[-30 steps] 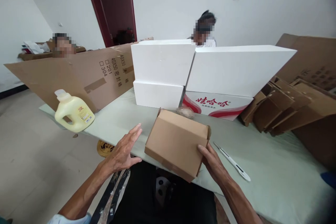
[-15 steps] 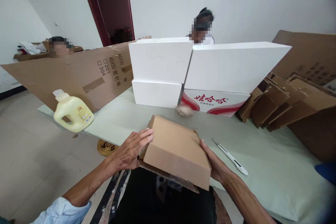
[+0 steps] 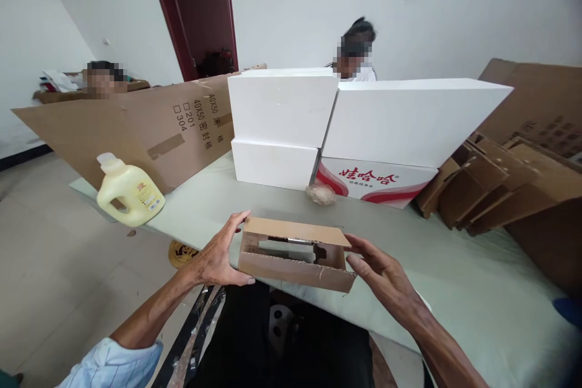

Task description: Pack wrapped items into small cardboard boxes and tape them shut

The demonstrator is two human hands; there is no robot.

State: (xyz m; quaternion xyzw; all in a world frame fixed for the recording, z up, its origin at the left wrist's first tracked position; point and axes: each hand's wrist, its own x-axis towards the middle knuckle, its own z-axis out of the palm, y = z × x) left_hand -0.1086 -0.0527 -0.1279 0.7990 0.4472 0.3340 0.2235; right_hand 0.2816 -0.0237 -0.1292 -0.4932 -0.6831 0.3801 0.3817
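A small brown cardboard box (image 3: 295, 271) is at the table's near edge, tilted so that its open side faces me. Through the opening I see pale and dark patches; what they are I cannot make out. My left hand (image 3: 220, 257) grips the box's left end, thumb along the bottom and fingers at the top corner. At the right end, my right hand (image 3: 386, 276) is closed around the corner, its thumb by the opening and fingertips at the upper flap. The white utility knife is almost wholly hidden behind my right hand and wrist.
White boxes (image 3: 282, 109) stand stacked across the table, one with red lettering (image 3: 373, 179). A crumpled clear wad (image 3: 321, 194) lies before them. A yellow jug (image 3: 130, 191) is left, by a large carton (image 3: 182, 133). Folded cardboard (image 3: 486, 179) leans right. Two people sit beyond.
The box has tipped, so its open side now shows instead of its broad flat face. My right hand has shifted, and now hides the knife. The view has moved slightly.
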